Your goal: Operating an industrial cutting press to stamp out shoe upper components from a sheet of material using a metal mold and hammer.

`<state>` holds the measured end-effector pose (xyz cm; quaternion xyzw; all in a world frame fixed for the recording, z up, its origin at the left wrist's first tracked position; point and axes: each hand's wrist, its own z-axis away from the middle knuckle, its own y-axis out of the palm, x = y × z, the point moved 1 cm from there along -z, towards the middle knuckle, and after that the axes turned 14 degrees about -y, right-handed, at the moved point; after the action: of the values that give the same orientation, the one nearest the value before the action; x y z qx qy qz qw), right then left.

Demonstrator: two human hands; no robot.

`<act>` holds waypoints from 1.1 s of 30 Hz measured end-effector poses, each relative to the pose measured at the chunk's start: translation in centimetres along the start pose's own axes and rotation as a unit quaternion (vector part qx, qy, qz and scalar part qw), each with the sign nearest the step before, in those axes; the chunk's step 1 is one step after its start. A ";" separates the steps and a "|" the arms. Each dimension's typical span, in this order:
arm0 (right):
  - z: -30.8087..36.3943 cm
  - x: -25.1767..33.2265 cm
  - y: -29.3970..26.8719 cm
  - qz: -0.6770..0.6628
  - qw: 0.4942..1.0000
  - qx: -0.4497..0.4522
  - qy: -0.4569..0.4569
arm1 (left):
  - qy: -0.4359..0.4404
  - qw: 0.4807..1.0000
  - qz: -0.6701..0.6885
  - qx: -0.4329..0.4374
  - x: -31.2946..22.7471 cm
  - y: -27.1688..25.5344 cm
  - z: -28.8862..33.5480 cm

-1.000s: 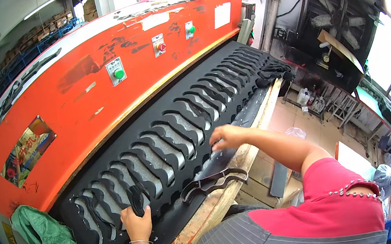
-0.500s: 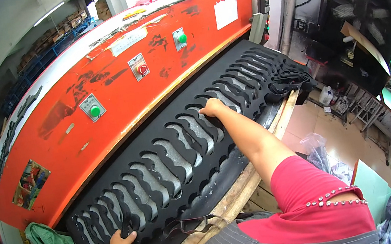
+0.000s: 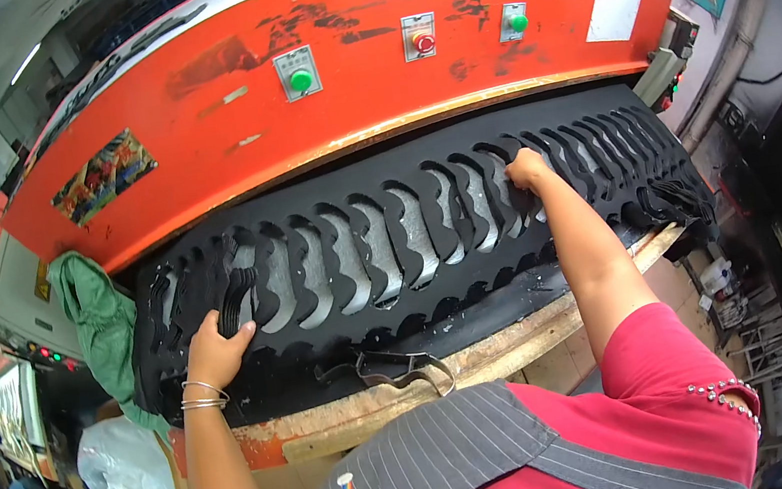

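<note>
A long black foam-like sheet [image 3: 321, 317] lies across the machine bed, with a row of wavy cut-out slots showing grey beneath. My left hand [image 3: 218, 349] grips a stack of thin black wavy pieces [image 3: 238, 300] at the sheet's left part, thumb on its near side. Farther right, my right hand [image 3: 527, 169] reaches onto the row of slots, its fingers curled down at a slot's edge. What those fingertips pinch, if anything, is hidden. A bent metal cutting die [image 3: 406, 376] rests at the near edge, between my arms.
Behind the sheet rises an orange press beam [image 3: 221, 118] with green buttons and a red one [image 3: 423, 42]. A wooden rail [image 3: 490, 367] runs along the near edge. Green cloth [image 3: 97, 319] hangs at the left; black scraps [image 3: 668, 203] pile at the right end.
My view has turned, so the machine lies more level across the picture. The stack in my left hand shows more plainly. My right hand remains on the row of slots, nearer its right part.
</note>
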<state>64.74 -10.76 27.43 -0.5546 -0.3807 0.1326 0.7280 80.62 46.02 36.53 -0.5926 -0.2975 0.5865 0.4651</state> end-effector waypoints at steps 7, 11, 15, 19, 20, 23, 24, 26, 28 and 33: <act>5.9 0.7 1.8 -0.104 0.990 -0.096 0.014 | -0.023 0.993 0.029 0.108 5.0 0.5 0.0; 10.8 2.5 3.7 -0.089 0.991 -0.095 -0.035 | -0.051 0.994 0.015 0.094 10.6 1.0 0.7; 14.5 2.2 3.9 -0.157 0.986 -0.062 -0.011 | -0.115 0.989 0.004 0.088 11.3 2.5 1.9; 14.3 0.5 2.7 -0.182 0.981 -0.033 -0.052 | -0.084 0.995 -0.009 0.062 9.0 3.7 4.6; 14.3 0.2 1.9 -0.174 0.983 -0.022 -0.058 | -0.043 0.999 0.010 0.014 8.4 3.8 5.2; 13.6 -1.4 0.3 -0.106 0.990 -0.023 -0.094 | 0.031 0.993 -0.033 -0.111 8.0 4.2 7.9; 14.1 -1.6 0.0 -0.107 0.990 -0.031 -0.088 | -0.016 0.999 -0.019 -0.042 5.7 3.7 8.7; 15.0 -2.1 -0.2 -0.068 0.994 -0.037 -0.078 | -0.061 0.998 0.002 0.023 4.6 3.1 9.8; 16.1 -1.9 -0.4 -0.090 0.993 -0.048 -0.059 | -0.061 0.998 0.001 0.009 5.7 3.0 11.0; 16.6 -3.4 2.6 -0.082 0.993 -0.068 -0.040 | -0.057 0.998 -0.028 0.029 8.7 5.0 11.6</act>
<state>51.39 -0.21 25.21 -0.5640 -0.4621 0.0680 0.6810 69.60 54.25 29.81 -0.5358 -0.3229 0.6147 0.4803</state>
